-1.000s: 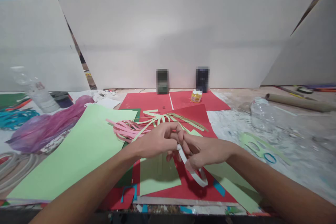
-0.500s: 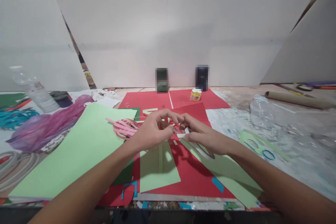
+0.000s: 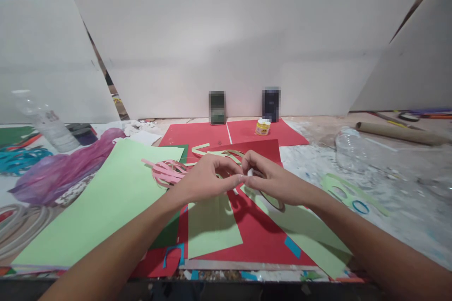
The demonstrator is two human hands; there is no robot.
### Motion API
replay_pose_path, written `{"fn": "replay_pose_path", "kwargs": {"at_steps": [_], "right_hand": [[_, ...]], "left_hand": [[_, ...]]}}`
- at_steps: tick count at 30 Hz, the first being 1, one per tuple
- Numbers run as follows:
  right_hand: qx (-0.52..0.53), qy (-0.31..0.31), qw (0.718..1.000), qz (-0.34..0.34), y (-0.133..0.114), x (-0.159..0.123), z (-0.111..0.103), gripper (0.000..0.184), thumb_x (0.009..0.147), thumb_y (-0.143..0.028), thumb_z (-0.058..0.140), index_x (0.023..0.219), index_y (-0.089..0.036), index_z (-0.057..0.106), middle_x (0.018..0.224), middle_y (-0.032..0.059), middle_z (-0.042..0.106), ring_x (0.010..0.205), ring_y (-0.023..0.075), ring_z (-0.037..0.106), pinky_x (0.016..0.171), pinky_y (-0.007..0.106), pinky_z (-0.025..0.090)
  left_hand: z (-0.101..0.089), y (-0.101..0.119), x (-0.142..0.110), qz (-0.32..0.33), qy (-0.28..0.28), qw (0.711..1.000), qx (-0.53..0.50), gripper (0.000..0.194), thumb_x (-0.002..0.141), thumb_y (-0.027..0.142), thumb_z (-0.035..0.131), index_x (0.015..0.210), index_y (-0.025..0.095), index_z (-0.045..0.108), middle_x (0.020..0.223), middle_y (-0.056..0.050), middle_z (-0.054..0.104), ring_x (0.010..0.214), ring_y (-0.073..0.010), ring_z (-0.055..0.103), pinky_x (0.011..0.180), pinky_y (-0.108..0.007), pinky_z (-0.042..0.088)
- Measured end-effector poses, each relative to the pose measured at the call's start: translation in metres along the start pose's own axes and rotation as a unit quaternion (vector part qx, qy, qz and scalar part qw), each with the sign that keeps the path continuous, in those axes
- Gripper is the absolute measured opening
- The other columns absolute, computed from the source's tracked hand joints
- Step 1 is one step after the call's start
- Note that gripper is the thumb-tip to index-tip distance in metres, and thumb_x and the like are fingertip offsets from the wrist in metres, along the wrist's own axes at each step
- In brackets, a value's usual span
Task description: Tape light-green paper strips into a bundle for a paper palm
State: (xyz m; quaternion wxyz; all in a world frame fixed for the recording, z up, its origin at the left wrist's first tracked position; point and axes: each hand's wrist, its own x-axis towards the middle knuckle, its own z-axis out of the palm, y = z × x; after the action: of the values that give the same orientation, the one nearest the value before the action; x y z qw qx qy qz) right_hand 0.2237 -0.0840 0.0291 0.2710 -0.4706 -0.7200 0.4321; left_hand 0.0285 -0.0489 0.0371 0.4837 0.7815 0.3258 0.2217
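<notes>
White paper strip (image 3: 250, 172), one, short white end visible: nearer to me than the yellow jar (image 3: 263, 127), slightly left of it, at the right hand's fingertips.

Right hand (image 3: 277, 181), one: nearer than the jar; narrow grip, thumb and forefinger closed on the strip. Curled band (image 3: 281, 208), one, shows beneath this hand; I cannot tell whether it belongs to the same strip.

Left hand (image 3: 205, 181), one: nearer than the jar and left of it; thumb and fingers curved, tips meeting the right hand's. From my remote seat I cannot tell whether they pinch anything.

Pink strips (image 3: 168, 172), one bundle: left of the jar and nearer, beside the left hand.

Pale green strips (image 3: 200, 150), several, loose: left of the jar, partly behind the hands.

Green sheet (image 3: 95, 207), large: far left of the jar, nearer.

Green piece (image 3: 213, 235), small: nearer than the jar, on red paper (image 3: 261, 244).

Blue scrap (image 3: 293, 247), one: nearer than the jar, to its right.

Clear bottle (image 3: 348, 150), one: well right of the jar.

Cardboard tube (image 3: 399, 133), one: farther right of the jar.
</notes>
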Motion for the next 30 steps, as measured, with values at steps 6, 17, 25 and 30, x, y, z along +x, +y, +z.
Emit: {"fn": "replay_pose_path", "kwargs": {"at_steps": [6, 17, 25, 30], "right_hand": [[0.026, -0.055, 0.997, -0.055, 0.007, 0.004, -0.005, 0.021, 0.087, -0.039, 0.057, 0.085, -0.020, 0.051, 0.071, -0.0026, 0.048, 0.059, 0.0093, 0.040, 0.053, 0.022, 0.032], [0.180, -0.149, 0.972, -0.036, 0.018, 0.012, -0.015, 0.033, 0.071, -0.039, 0.075, 0.090, -0.017, 0.059, 0.078, -0.0018, 0.051, 0.063, 0.0085, 0.043, 0.055, 0.022, 0.034], [0.145, -0.021, 0.989, -0.026, 0.017, 0.012, -0.003, 0.024, 0.077, -0.038, 0.069, 0.075, -0.016, 0.061, 0.065, -0.0026, 0.049, 0.056, 0.0086, 0.036, 0.050, 0.023, 0.026], [0.123, 0.018, 0.992, -0.020, 0.019, 0.014, 0.003, 0.021, 0.077, -0.035, 0.067, 0.070, -0.017, 0.061, 0.062, -0.0026, 0.048, 0.055, 0.0095, 0.036, 0.051, 0.024, 0.025]], "left_hand": [[0.002, 0.004, -0.001, 0.016, 0.020, 0.999, 0.029, 0.016, 0.078, 0.023, 0.057, 0.066, 0.015, 0.064, 0.056, 0.002, 0.055, 0.048, -0.0067, 0.045, 0.047, -0.018, 0.036], [0.007, -0.002, -0.001, 0.033, 0.030, 0.999, -0.003, 0.016, 0.079, 0.027, 0.058, 0.072, 0.015, 0.064, 0.066, -0.001, 0.061, 0.057, -0.0089, 0.051, 0.053, -0.020, 0.039], [0.011, -0.003, -0.001, 0.049, 0.114, 0.990, 0.063, 0.011, 0.077, 0.021, 0.058, 0.071, 0.015, 0.065, 0.068, -0.002, 0.065, 0.060, -0.0111, 0.056, 0.053, -0.020, 0.042], [0.012, -0.008, 0.001, 0.058, 0.121, 0.987, 0.084, 0.012, 0.078, 0.021, 0.056, 0.072, 0.015, 0.065, 0.068, -0.002, 0.066, 0.059, -0.0112, 0.057, 0.052, -0.020, 0.043]]}}
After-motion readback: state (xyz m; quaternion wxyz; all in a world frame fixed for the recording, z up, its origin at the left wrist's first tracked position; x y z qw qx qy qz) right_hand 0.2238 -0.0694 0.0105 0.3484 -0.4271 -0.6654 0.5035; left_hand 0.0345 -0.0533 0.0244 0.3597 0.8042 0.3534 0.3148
